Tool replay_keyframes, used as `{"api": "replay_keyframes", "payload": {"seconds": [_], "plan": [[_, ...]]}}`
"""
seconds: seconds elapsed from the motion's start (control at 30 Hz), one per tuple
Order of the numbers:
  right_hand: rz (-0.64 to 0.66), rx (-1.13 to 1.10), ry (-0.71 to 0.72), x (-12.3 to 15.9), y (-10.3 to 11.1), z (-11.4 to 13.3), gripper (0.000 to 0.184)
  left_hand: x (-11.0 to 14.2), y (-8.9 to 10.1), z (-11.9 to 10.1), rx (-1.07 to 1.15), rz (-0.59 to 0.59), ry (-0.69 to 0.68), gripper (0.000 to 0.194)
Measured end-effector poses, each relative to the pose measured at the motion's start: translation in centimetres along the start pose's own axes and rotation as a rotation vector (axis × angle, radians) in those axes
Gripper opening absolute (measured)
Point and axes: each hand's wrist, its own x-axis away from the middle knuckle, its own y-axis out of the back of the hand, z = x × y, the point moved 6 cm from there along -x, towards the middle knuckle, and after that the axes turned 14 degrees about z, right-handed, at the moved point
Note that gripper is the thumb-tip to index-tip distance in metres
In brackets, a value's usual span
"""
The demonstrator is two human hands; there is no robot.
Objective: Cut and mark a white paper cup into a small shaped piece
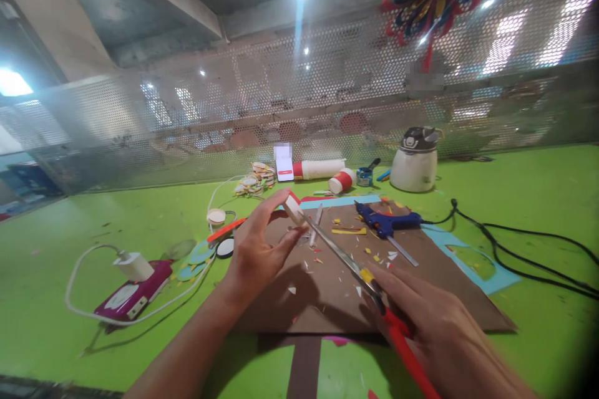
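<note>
Gripping red-handled scissors (349, 262), the right hand (421, 308) meets the white-and-red piece (294, 207) pinched in the left hand (262, 243), above the board's (299, 312) open near edge.

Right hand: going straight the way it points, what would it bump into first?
The scissors in the right hand would probably meet the red-edged white piece in the left hand; their tips look right at it, though depth is unclear.

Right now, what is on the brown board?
A blue glue gun, a yellow strip and small scraps. What lies behind the left hand and right hand cannot be seen.
</note>
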Motion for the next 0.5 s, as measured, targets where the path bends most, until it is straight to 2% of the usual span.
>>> {"api": "replay_keyframes", "payload": {"seconds": [0.13,0.27,0.5], "plan": [[-0.040,-0.011,0.035,0.03,0.21,0.09,0.031,0.02,-0.03,-0.19,0.044,-0.033,0.027,0.052],[-0.020,0.025,0.031,0.06,0.18,-0.07,0.035,0.09,-0.12,-0.24,0.070,-0.026,0.045,0.052],[-0.061,0.030,0.060,0.30,0.34,0.13,0.034,0.19,-0.15,-0.10,0.076,-0.030,0.065,0.051]]}}
